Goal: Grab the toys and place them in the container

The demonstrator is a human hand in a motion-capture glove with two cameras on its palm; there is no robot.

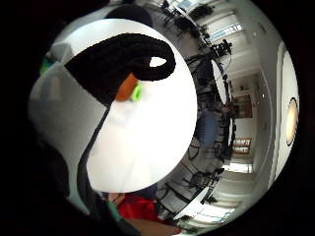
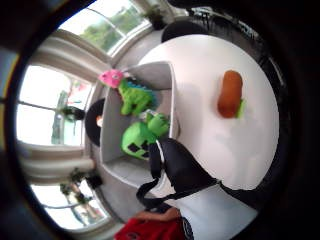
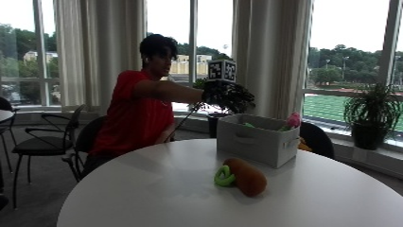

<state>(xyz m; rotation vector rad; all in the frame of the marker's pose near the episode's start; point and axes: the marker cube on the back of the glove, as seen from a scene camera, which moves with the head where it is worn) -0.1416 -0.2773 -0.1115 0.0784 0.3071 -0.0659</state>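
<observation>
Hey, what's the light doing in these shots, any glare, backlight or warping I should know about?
Outside view: bright windows backlight the person, so the gloved right hand above the container reads as a dark shape; the orange toy casts only a soft shadow on the table. Thumb side palm view: windows are blown out, straight lines bow. Little finger side palm view: the table bulges round.

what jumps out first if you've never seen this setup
The orange carrot toy with green leaves lies alone on the round white table, in front of the grey container. Inside the container sit a green dinosaur toy with a pink head and a green block-faced toy. The gloved right hand hangs above the container, holding nothing.
</observation>
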